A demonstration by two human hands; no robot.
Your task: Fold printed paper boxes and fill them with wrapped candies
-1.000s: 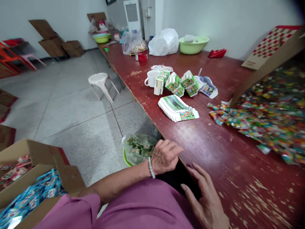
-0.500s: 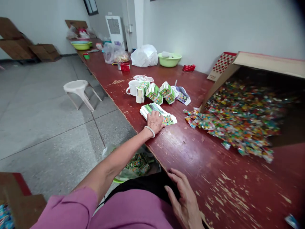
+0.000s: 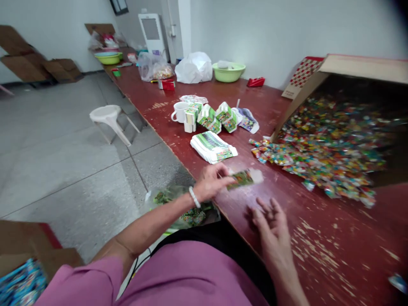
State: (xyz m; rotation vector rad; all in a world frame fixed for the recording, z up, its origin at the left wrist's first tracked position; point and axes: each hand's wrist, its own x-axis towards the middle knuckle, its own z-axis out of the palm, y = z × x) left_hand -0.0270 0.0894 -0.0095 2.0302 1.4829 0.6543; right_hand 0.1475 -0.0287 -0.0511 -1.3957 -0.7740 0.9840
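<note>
White stool (image 3: 106, 114) on grey floor (image 3: 79, 178)

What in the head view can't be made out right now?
All in the head view:
- Fine print on the small carton in the left hand: motion blur.
- Fingertips of the right hand: blurred.
- Some green packets beside the table: behind the left forearm.
- Far side of the big candy box: shadow, and cut off by the right edge.
- Some blue packets: cut off at lower left.
</note>
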